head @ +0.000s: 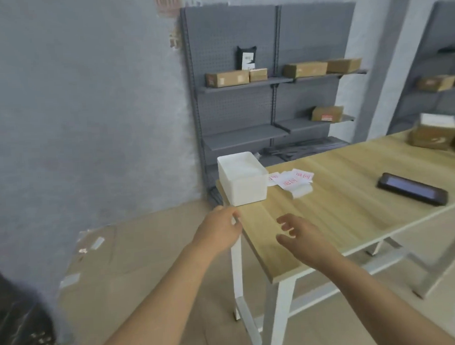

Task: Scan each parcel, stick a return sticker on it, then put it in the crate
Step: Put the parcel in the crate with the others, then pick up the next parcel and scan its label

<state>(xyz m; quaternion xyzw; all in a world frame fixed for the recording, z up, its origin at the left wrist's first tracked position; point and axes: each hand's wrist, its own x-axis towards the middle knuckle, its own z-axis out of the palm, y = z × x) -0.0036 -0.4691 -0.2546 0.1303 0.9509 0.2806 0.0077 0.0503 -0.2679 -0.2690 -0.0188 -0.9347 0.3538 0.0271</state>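
Reached forward with both bare hands over the near corner of the wooden counter (354,192). Held the left hand (219,232) just off the counter's left edge, palm turned inward, fingers (232,214) loosely curled and empty, tips near the rim but contact impossible to judge. Held the right hand (301,237) above the counter's near end, fingers (286,226) slightly spread and bent, thumb out to the left, gripping nothing. Stood on the far left corner: a white crate (241,182), open-topped, its inside looking bare from this angle. Lay just right of the crate, touching or nearly so: a loose scatter of white return stickers (291,181) with red print, some overlapping. Rested further right, well apart from the stickers: a dark handheld scanner (413,192), screen up, set diagonally. Sat at the far right end of the counter, blurred and partly cut by the frame: brown cardboard parcels (430,136), one topped with something white. Stood behind the counter against the grey wall: a grey pegboard shelf unit (245,137), carrying more brown boxes (228,78) on its upper shelf and one on a lower shelf to the right. Lay on the floor to the left, below the hands: a large flattened cardboard sheet (136,256).
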